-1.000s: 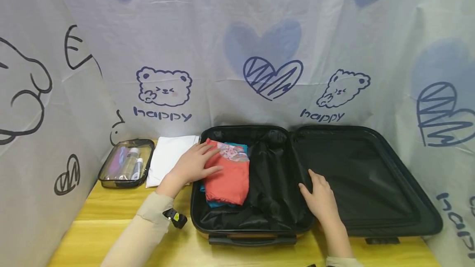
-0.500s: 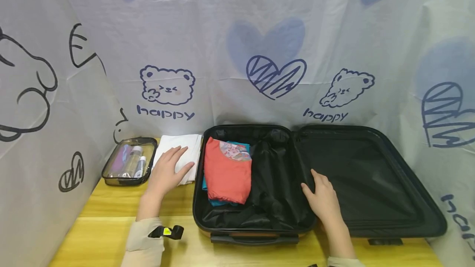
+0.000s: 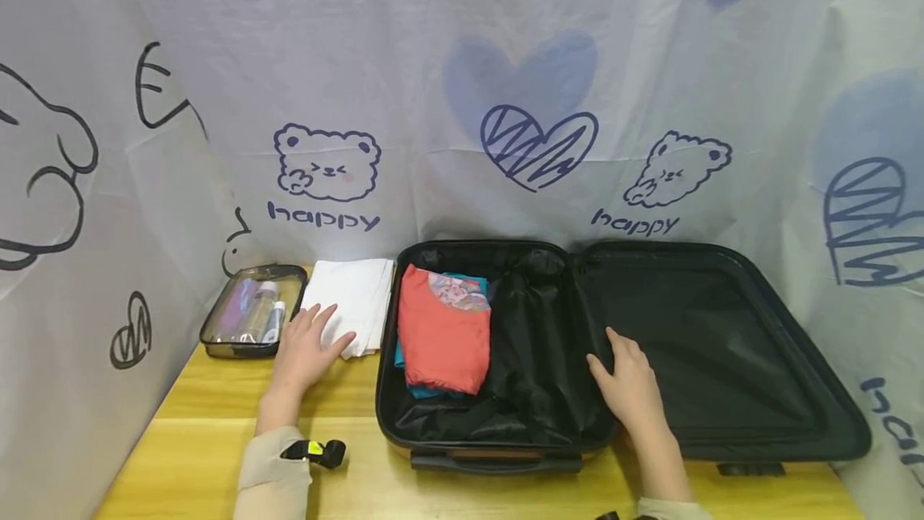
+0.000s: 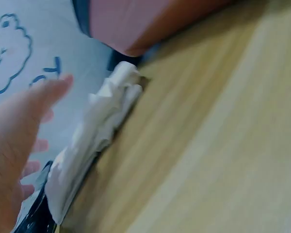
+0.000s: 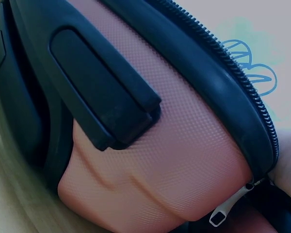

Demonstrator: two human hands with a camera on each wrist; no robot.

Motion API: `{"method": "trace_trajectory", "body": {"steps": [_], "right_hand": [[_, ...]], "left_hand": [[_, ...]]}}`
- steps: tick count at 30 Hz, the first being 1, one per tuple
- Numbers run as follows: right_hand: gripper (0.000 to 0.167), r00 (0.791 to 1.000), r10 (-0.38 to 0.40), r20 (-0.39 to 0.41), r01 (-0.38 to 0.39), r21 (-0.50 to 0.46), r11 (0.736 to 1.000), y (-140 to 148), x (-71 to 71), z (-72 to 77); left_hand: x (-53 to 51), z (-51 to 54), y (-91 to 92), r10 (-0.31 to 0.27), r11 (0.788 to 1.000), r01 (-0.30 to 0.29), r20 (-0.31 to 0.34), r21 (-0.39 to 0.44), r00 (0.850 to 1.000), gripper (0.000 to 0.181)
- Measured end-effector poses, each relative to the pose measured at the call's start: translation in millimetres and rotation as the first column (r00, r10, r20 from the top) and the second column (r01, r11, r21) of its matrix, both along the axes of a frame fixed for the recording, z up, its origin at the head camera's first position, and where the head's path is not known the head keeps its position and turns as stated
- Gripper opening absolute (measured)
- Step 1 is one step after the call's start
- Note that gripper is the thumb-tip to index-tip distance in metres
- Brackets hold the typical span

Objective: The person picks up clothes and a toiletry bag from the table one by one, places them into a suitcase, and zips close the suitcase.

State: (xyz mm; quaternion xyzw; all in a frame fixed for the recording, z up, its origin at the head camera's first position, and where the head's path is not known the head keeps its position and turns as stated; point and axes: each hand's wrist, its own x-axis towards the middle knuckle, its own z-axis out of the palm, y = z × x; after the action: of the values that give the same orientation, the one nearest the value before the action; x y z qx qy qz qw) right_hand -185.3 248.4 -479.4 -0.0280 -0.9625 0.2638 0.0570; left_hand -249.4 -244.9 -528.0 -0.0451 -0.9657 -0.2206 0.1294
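Note:
My left hand [image 3: 305,350] is at the near left corner of a folded white cloth [image 3: 355,295], fingers spread and holding nothing; the left wrist view has the white cloth [image 4: 94,141] just beyond the thumb. Whether the fingertips touch it I cannot tell. An open suitcase [image 3: 498,449] holds a folded coral garment [image 3: 442,335] with a printed patch, on top of a teal garment [image 3: 422,392]. Over the suitcase's right rim, near the hinge side, lies my right hand [image 3: 630,382] with relaxed fingers. The right wrist view shows the pink textured shell [image 5: 199,160] and zipper.
A clear toiletry pouch [image 3: 249,313] with black edges, containing bottles, stands left of the white cloth. The suitcase's black lid [image 3: 707,351] lies flat to the right. All rest on a yellow wooden table [image 3: 195,456], against a printed curtain [image 3: 433,87].
My left hand has left the coral garment, moving left over the white cloth and then back toward its near left corner. My right hand has stayed at the suitcase rim.

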Motion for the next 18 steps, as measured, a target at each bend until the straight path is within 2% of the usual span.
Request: {"method": "trace_trajectory", "body": {"steps": [4,8,12,15,18], "right_hand": [[0.065,1.000,-0.003,0.024,0.003,-0.005,1.000,-2,0.6,1.4],[0.065,0.999,-0.010,0.032,0.010,-0.001,1.000,-2,0.8,2.2],[0.066,0.999,-0.012,0.034,0.011,0.005,1.000,-1,0.2,2.4],[0.066,0.999,-0.009,0.034,0.008,0.003,1.000,-1,0.3,3.0],[0.066,0.999,-0.003,0.040,0.003,0.002,1.000,-1,1.8,3.9]], "left_hand": [[-6.6,-7.5,-1.5,-0.021,0.995,0.029,0.084,-0.094,0.996,0.078],[-16.6,-10.6,3.1,-0.061,0.985,0.078,0.110,-0.157,0.992,0.081],[-23.7,-13.5,11.2,-0.083,0.972,0.123,0.196,-0.201,0.977,0.092],[-25.6,-14.7,15.8,-0.074,0.966,0.134,0.259,-0.222,0.963,0.099],[-22.9,-13.9,16.4,-0.068,0.965,0.133,0.276,-0.224,0.959,0.099]]}}
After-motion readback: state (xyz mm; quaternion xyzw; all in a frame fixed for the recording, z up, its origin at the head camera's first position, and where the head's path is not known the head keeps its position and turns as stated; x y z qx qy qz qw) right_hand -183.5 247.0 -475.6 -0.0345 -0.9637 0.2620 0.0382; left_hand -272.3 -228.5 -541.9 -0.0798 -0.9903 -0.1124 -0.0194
